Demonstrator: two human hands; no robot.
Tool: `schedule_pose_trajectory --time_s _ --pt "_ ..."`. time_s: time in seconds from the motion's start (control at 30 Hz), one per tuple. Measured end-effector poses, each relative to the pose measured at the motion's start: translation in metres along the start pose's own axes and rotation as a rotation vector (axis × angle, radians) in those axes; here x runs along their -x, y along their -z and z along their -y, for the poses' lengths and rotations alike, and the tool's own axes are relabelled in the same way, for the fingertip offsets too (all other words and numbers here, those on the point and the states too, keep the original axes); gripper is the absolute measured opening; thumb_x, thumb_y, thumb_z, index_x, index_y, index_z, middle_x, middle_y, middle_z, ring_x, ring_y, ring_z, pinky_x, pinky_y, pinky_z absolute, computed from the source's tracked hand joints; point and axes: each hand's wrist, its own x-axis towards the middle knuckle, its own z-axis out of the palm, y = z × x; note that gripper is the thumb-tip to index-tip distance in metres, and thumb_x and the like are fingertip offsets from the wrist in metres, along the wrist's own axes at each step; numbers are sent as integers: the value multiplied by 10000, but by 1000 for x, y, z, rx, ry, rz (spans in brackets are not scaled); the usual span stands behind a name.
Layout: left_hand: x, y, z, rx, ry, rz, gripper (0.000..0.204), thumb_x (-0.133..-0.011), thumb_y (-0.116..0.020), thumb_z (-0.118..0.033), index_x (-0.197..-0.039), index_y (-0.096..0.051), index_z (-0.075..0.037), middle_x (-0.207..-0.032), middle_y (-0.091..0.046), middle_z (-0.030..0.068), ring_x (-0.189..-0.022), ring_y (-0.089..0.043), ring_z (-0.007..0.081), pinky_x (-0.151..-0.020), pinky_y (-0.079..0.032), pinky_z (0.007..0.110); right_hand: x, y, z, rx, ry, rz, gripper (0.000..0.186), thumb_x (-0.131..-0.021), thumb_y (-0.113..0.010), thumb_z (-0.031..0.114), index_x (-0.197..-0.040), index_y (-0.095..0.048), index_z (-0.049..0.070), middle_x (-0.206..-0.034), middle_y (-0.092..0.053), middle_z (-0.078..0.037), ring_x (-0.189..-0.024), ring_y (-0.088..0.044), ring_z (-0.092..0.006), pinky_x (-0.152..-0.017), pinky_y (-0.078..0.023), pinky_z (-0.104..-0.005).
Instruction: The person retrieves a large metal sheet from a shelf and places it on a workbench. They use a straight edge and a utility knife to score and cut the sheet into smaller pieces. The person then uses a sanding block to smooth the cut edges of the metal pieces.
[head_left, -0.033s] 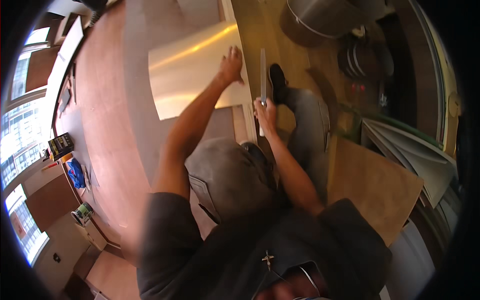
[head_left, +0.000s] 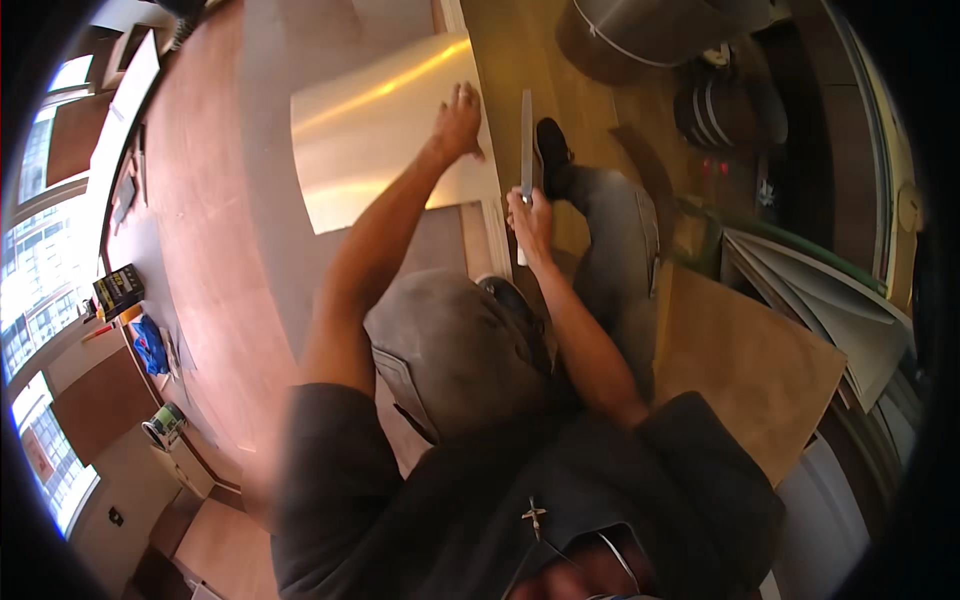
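Note:
A shiny, gold-coloured metal sheet [head_left: 365,145] lies on the workbench, its right side close to the bench's edge. My left hand [head_left: 459,122] rests on the sheet near that side with the fingers spread, so it is open. My right hand [head_left: 530,222] is closed round the pale handle of a long flat file [head_left: 527,140]. The file's grey blade points away from me, to the right of the sheet and apart from it. Which surface of the blade faces the sheet I cannot tell.
The workbench [head_left: 205,200] runs along the left, with a dark box [head_left: 120,290], a blue cloth-like item [head_left: 150,346] and a can [head_left: 165,422] by the windows. A large bucket [head_left: 635,40] stands at the far right. A wooden board [head_left: 745,370] leans by my right side.
The whole view has shifted very slightly. My hands, the file and the sheet keep nearly the same places relative to each other.

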Motion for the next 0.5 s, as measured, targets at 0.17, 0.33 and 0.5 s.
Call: schedule_pose_trajectory --time_s 0.17,0.33,0.5 --pt "2 8 -3 54 -8 -14 1319 -462 -1005 -311 -1491 -284 89 -1585 -270 276 -1486 -251 448 -1160 -373 540 -5 1 -25 248 122 -108 282 -996 -580 244 -1119 -610 -8 -710 -555 -8 -577 -552 -101 -545 -471 -278" --pt "8 9 -1 39 5 -16 1301 -479 -1001 -318 -1493 -294 90 -1591 -278 256 -1493 -256 418 -1160 -374 526 16 -10 0 351 23 31 500 -969 -536 262 -1322 -537 -93 -1000 -613 -244 -929 -611 -338 -829 -480 -405" --pt "1 8 -1 -13 7 -12 1326 -482 -1001 -376 -1500 -294 95 -1595 -292 241 -1504 -245 391 -1142 -389 536 30 -20 16 484 106 28 532 -963 -532 253 -1353 -512 -108 -1227 -605 -349 -1158 -590 -462 -1009 -456 -471"
